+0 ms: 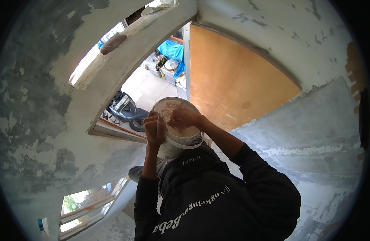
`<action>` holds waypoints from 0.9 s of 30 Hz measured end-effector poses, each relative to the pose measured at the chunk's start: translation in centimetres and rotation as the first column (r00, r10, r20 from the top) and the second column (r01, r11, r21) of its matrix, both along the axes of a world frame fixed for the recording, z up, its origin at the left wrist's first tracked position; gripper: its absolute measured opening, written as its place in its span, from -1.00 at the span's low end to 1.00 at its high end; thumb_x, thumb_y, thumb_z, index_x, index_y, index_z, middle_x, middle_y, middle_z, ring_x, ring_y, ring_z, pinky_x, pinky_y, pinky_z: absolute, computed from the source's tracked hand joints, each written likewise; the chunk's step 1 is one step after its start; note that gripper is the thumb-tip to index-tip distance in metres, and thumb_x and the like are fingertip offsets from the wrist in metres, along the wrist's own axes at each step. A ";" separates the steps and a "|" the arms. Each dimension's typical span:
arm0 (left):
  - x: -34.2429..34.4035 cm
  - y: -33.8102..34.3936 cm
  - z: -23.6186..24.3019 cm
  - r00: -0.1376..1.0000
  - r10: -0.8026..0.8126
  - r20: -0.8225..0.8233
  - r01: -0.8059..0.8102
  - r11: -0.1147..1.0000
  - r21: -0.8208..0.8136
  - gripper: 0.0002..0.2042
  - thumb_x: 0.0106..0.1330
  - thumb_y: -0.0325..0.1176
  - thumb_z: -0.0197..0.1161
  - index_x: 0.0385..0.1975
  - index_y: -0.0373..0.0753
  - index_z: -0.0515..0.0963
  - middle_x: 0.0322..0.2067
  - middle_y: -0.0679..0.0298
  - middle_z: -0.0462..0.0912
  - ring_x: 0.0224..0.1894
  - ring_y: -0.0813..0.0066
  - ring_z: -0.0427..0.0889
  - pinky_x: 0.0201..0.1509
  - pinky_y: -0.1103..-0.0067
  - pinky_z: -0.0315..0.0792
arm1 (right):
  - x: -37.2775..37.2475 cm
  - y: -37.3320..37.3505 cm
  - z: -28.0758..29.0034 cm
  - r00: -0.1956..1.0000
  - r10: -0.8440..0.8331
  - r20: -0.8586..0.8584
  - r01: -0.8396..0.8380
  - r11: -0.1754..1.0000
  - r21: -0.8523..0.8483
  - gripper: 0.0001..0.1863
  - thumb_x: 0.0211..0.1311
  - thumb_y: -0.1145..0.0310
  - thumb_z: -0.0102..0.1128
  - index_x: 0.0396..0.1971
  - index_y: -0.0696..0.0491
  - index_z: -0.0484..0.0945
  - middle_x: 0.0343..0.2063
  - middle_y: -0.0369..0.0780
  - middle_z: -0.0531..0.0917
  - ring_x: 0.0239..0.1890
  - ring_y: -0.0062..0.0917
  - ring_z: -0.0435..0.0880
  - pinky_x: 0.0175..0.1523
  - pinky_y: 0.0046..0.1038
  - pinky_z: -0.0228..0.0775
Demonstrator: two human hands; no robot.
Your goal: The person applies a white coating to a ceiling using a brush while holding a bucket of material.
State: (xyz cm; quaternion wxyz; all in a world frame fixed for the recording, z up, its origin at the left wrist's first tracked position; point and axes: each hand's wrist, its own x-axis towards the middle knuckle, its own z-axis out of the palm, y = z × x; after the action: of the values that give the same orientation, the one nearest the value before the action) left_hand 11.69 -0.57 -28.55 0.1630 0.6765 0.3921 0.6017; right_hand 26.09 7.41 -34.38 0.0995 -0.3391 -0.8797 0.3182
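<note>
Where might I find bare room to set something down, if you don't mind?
The pale tiled floor outside shows open room between the motorbike and the containers by the blue sheet. It is crowded at the bucket, with the left hand at its rim and the right hand over its opening.

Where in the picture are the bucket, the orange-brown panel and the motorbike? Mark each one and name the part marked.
Bucket (170, 151): head view, on its pale outer wall.
Orange-brown panel (233, 72): head view, mid-face.
Motorbike (132, 112): head view, on its dark body.
</note>
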 end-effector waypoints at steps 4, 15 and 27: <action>0.7 -0.1 0.8 1.000 -0.016 -0.022 0.016 1.000 -0.014 -0.60 0.25 -0.50 -0.08 -0.90 -0.32 0.29 -0.85 0.21 0.32 -0.77 0.34 0.31 -0.43 0.47 0.22 | 0.5 0.6 1.1 0.994 -0.062 -0.087 0.040 0.969 -0.243 -0.63 0.18 0.05 0.08 -0.54 0.05 0.63 -0.70 -0.25 0.61 -0.65 -0.49 0.61 -0.46 -0.45 0.43; 0.1 0.2 -0.2 1.000 0.005 0.016 -0.004 1.000 -0.029 -0.60 0.27 -0.48 -0.06 -0.89 -0.33 0.32 -0.86 0.21 0.31 -0.77 0.35 0.31 -0.45 0.47 0.21 | 0.2 0.7 2.7 0.715 -0.451 -0.534 -0.282 0.513 -0.811 -0.67 0.29 0.22 0.04 -0.42 0.20 0.57 -0.52 -0.15 0.65 -0.54 -0.49 0.63 -0.37 -0.48 0.53; 0.8 0.5 0.0 0.998 0.025 0.065 -0.025 1.000 -0.001 -0.60 0.22 -0.55 -0.06 -0.93 -0.32 0.27 -0.89 0.29 0.27 -0.82 0.48 0.21 -0.41 0.49 0.26 | 1.6 1.4 1.4 0.610 -0.615 -0.500 -0.435 0.267 -0.860 -0.77 0.20 0.27 0.09 -0.43 0.15 0.53 -0.54 -0.26 0.55 -0.58 -0.64 0.38 -0.28 -0.45 0.45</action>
State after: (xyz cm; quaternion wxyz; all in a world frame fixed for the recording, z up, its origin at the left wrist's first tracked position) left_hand 12.51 -0.10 -28.58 0.1681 0.6515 0.3951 0.6255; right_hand 27.64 8.83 -32.94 0.2675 -0.2061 -0.3278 0.8823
